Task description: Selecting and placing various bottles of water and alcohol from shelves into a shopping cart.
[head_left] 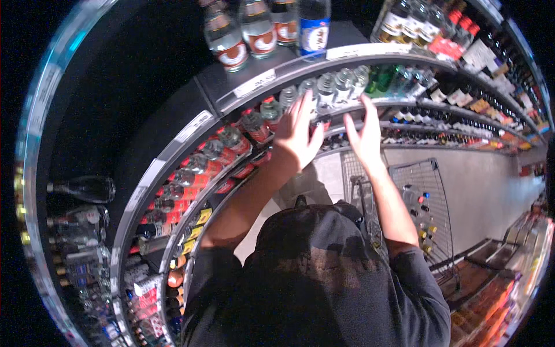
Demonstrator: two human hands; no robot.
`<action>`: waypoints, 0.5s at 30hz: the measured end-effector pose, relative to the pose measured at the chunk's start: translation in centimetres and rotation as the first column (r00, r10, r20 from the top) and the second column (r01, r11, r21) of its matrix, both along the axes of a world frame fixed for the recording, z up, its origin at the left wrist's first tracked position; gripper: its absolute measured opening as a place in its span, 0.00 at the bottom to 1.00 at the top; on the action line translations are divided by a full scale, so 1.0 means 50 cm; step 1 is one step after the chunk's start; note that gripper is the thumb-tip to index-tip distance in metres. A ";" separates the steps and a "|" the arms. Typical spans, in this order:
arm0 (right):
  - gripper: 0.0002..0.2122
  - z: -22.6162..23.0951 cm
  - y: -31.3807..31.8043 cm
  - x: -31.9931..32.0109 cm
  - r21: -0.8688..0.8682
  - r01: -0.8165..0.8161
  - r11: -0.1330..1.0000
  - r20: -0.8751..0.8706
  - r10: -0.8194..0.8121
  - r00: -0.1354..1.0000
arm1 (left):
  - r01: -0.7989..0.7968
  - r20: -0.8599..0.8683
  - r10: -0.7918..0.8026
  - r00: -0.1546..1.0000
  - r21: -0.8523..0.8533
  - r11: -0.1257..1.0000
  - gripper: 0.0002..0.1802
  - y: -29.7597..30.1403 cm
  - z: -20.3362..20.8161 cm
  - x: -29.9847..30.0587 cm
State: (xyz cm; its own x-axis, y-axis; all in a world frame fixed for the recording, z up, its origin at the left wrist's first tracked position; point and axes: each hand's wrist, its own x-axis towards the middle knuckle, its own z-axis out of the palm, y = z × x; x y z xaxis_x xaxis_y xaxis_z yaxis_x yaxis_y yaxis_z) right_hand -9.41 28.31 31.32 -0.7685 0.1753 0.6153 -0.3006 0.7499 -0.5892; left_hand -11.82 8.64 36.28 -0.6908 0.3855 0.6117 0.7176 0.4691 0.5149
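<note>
Your left hand point(295, 136) partly hides the clear bottles point(326, 91); the top edge crops the blue-labelled bottle point(314, 38); orange goods point(496, 298) blur.

The left hand point(296, 139) and right hand point(365, 137) are hovering near clear bottles point(326, 89) standing below the upper shelf's front edge point(306, 65).

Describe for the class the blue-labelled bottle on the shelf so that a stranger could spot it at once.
Beyond the left hand, find the dark curved shelf reaching the picture's top centre. Four bottles stand grouped there; take the rightmost bottle. Its label is blue and white, while its three neighbours wear reddish-brown and white.
</note>
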 end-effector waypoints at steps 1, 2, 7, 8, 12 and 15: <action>0.26 -0.063 0.029 0.061 0.004 0.019 1.000 0.079 -0.019 0.997 | 0.051 0.135 -0.050 0.990 0.001 0.999 0.33 -0.017 -0.046 0.038; 0.25 -0.132 0.057 0.129 0.013 0.050 0.999 0.157 -0.051 0.986 | 0.059 0.319 -0.030 0.947 -0.083 0.995 0.32 -0.042 -0.147 0.063; 0.18 -0.435 0.215 0.509 0.107 0.377 0.920 0.593 -0.364 0.719 | 0.357 0.843 0.214 0.494 -0.421 0.834 0.21 -0.239 -0.597 0.188; 0.16 -0.436 0.219 0.545 0.067 0.427 0.902 0.610 -0.376 0.698 | 0.277 0.772 0.334 0.542 -0.539 0.796 0.17 -0.325 -0.722 0.250; 0.14 -0.480 0.261 0.702 0.082 0.623 0.778 0.642 -0.520 0.563 | 0.555 0.863 0.296 0.410 -0.493 0.670 0.15 -0.498 -0.884 0.297; 0.14 -0.482 0.277 0.702 -0.032 0.712 0.701 0.603 -0.555 0.573 | 0.867 0.891 -0.094 0.443 -0.399 0.299 0.15 -0.495 -0.981 0.208</action>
State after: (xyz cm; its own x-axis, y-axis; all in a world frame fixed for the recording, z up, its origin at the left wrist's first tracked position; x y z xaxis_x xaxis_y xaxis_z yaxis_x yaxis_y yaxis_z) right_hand 25.67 42.16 7.21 -0.5647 0.8250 0.0216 0.6006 0.4287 -0.6750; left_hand -1.39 -16.11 -12.75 -0.1121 0.7611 -0.6389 0.6067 0.5616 0.5626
